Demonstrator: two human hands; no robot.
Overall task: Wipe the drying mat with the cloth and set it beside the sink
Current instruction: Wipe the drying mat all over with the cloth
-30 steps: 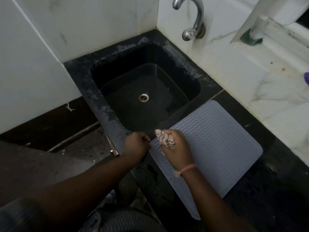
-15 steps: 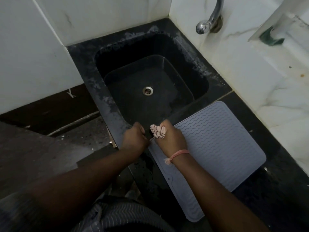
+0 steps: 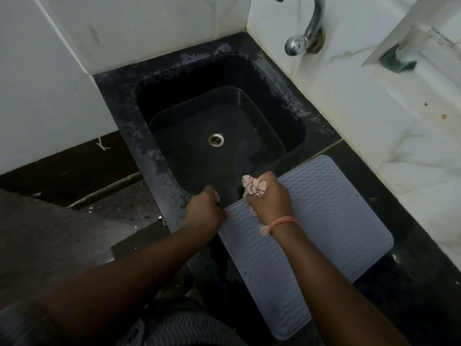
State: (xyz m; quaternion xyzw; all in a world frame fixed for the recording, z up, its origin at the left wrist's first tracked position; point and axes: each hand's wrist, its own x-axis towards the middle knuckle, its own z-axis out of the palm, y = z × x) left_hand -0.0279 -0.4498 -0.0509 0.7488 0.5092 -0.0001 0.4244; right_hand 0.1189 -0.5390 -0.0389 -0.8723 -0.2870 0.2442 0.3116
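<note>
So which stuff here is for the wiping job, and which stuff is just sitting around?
For the job:
drying mat, grey, on the counter beside the sink
cloth, bunched in the right hand
left hand, at the mat's corner
sink

Just there:
tap
green thing on the ledge
drain

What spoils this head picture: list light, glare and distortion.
Head view: dim overall, the sink and counter nearly black; bright glare on the tap and white wall tiles; wide-angle bending of straight tile edges; both forearms dark, little detail.
</note>
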